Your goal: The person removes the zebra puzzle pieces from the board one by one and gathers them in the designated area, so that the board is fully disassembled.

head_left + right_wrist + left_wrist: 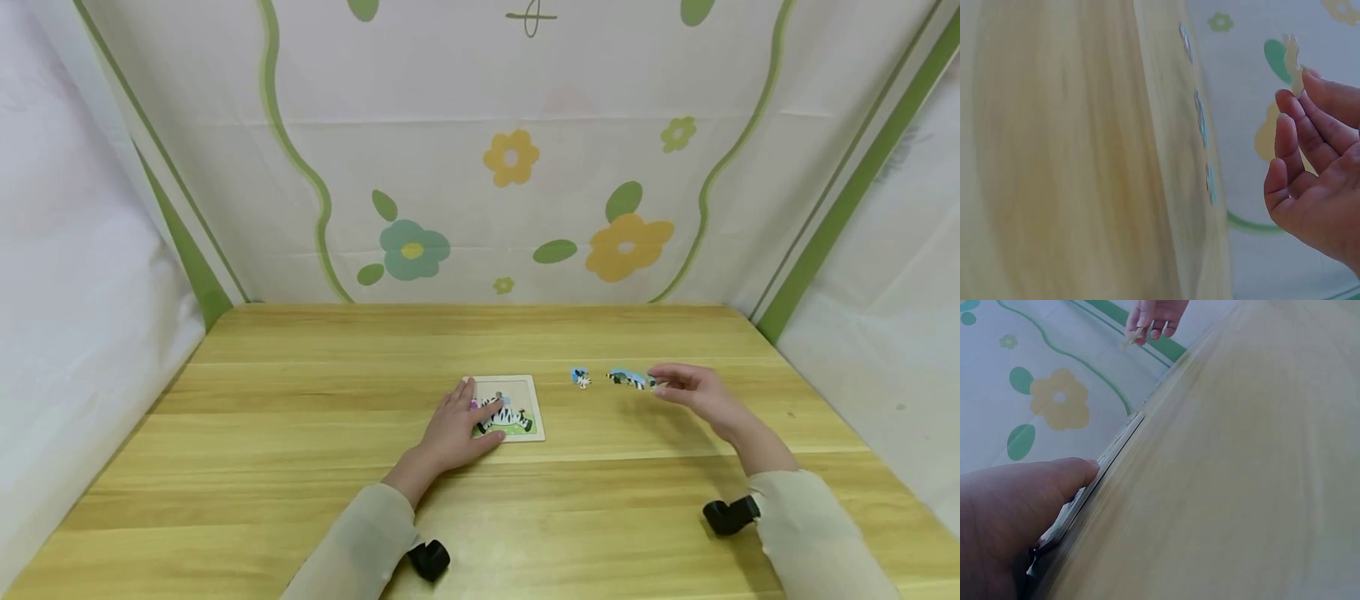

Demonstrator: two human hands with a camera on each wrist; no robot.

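My left hand (453,429) lies over the left part of a small square puzzle board (537,417), fingers spread across it. A zebra picture (510,417) shows on the board beside the fingers, partly covered by them. In the left wrist view the thumb (1066,478) rests along the board's edge (1107,465). Raised above the table, my right hand (693,390) pinches a thin puzzle piece (1293,65) between thumb and fingertips. Its pale, unprinted side faces the right wrist camera. Under and beside that hand lie loose puzzle pieces (1201,119), and one piece (581,377) shows a zebra's head.
The wooden table (300,467) reaches back to a white cloth (450,100) printed with flowers. White cloth walls (90,208) stand at both sides. A black wrist camera (430,560) sits at the left cuff, another (731,516) at the right.
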